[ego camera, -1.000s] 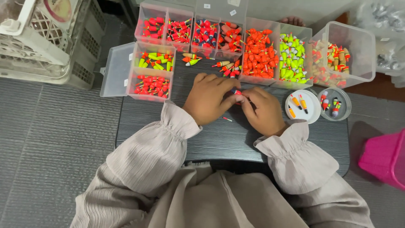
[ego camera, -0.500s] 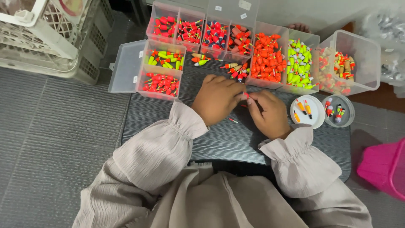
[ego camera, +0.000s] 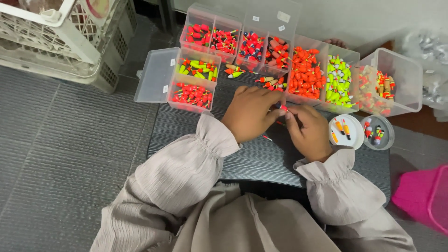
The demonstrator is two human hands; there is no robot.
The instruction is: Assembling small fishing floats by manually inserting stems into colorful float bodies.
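My left hand (ego camera: 251, 113) and my right hand (ego camera: 309, 130) meet over a dark low table (ego camera: 261, 154), fingertips pinched together on a small red fishing float (ego camera: 283, 108). A thin red stick (ego camera: 267, 138) lies on the table just below my left hand. Loose floats (ego camera: 269, 82) lie on the table beyond my fingers. Behind them stand clear plastic boxes: a row with red and mixed floats (ego camera: 235, 41), one full of orange floats (ego camera: 305, 77) and one of yellow-green floats (ego camera: 339, 79).
A small clear box (ego camera: 193, 81) with green and red floats and its open lid stands at the left. Two round white lids (ego camera: 345, 130) with a few floats lie at right, beside a clear tub (ego camera: 396, 74). A white crate (ego camera: 56, 42) stands top left, a pink bin (ego camera: 422, 196) bottom right.
The camera view has shifted a little; my hands stay together at the same spot on the table, still working the small float between the fingertips.
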